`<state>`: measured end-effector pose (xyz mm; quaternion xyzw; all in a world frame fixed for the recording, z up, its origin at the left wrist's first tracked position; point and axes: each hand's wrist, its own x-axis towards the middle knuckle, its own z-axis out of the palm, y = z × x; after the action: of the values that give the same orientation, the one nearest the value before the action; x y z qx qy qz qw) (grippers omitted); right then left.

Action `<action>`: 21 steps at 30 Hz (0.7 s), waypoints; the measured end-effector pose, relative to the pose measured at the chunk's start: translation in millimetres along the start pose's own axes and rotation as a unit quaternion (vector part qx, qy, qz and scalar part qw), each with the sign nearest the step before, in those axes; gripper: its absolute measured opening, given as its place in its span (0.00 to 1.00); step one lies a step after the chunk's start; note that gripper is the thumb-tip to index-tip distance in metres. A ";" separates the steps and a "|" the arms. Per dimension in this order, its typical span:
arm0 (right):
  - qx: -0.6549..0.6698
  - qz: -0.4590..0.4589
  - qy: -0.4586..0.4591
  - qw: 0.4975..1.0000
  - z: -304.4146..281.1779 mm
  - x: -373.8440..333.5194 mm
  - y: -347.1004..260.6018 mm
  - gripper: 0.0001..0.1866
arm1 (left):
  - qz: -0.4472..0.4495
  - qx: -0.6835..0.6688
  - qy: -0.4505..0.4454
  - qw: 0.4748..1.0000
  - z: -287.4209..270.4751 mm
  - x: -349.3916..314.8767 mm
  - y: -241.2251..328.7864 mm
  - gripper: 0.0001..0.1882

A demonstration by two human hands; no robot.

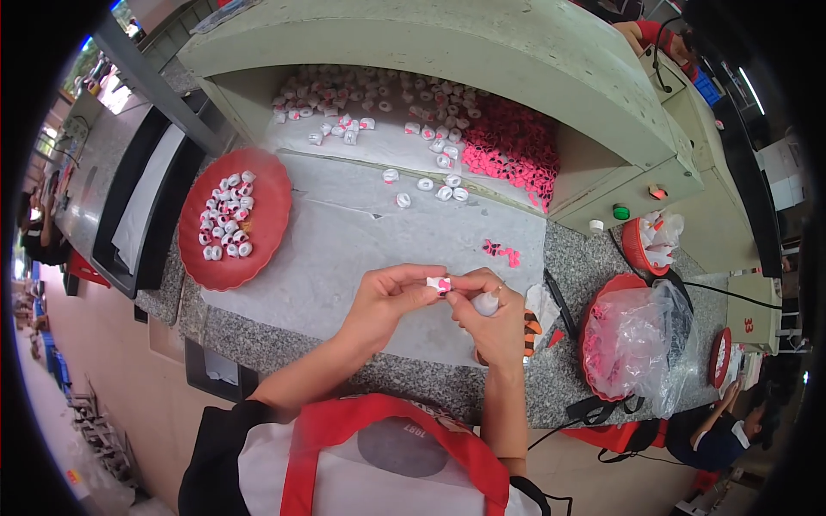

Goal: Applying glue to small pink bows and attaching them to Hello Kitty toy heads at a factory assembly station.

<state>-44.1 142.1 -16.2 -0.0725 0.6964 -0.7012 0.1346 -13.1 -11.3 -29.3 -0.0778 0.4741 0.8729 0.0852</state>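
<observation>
Between the fingertips of both hands is a small white piece with a pink patch (438, 285). My left hand (385, 299) pinches it from the left, thumb and fingers closed. From the other side, the fingertips of my right hand (499, 325) press at its pink patch. Tucked in the right hand's curled fingers is a smooth white rounded object (485, 304), whose kind I cannot make out. Beyond the hands, a few loose pink-and-black pieces (501, 252) lie on the white sheet (344, 249).
A red scalloped tray (277, 185) at left carries many white pieces. Under a pale shelf (430, 43) lie more white pieces (344, 129) and a pink heap (508, 150). At right are a dark slim tool (559, 303), a plastic bag (641, 331) and a red tub (635, 245).
</observation>
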 end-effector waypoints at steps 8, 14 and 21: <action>0.049 -0.033 0.033 0.998 -3.5 -16.2 -8.7 0.11 | -0.071 -0.004 0.010 0.997 10.8 -5.8 7.6 0.14; 0.163 -0.077 -0.035 0.983 -12.9 -16.0 11.0 0.10 | 0.038 0.108 -0.073 0.991 13.0 -14.3 6.8 0.13; 0.174 -0.006 -0.029 0.984 1.4 -13.2 14.0 0.09 | 0.056 0.113 -0.072 0.989 1.2 -15.7 9.8 0.12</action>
<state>-29.9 144.6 -29.0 -0.0725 0.5588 -0.8101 0.1618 0.0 -16.7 -17.3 0.0221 0.5656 0.8207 0.0781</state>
